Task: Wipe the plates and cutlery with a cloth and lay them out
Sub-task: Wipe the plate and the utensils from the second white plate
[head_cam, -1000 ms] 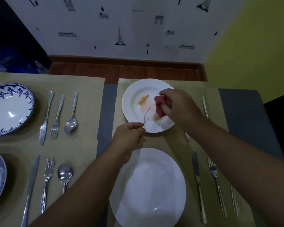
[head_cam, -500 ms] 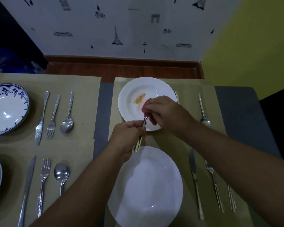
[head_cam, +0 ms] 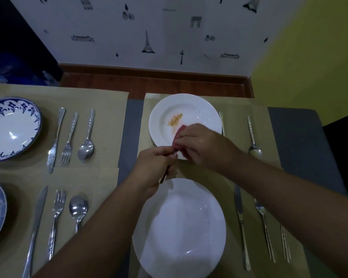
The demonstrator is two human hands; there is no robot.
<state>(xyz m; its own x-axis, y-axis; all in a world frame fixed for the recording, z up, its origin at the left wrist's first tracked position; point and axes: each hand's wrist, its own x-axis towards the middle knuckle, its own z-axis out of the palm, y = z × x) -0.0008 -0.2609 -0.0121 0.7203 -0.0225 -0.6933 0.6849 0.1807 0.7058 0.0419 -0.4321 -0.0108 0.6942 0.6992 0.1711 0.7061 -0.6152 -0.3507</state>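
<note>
My left hand (head_cam: 156,166) grips a piece of metal cutlery (head_cam: 165,176); only a short length of its handle shows below my fist. My right hand (head_cam: 201,145) holds a red cloth (head_cam: 179,137) wrapped round the cutlery's upper end, which is hidden. Both hands hover over the near rim of a white plate (head_cam: 201,111) that has an orange smear in its middle. A second white plate (head_cam: 179,227) lies clean in front of me.
A knife (head_cam: 241,227), fork (head_cam: 264,225) and another handle (head_cam: 285,243) lie right of the near plate. A spoon (head_cam: 253,135) and a knife (head_cam: 221,121) lie by the far plate. To the left are blue-patterned plates (head_cam: 10,127) with laid cutlery sets (head_cam: 69,137).
My right hand with the cloth slid down the cutlery toward my left hand, and the exposed metal between them is now covered. The handle tip now pokes out below my left fist.
</note>
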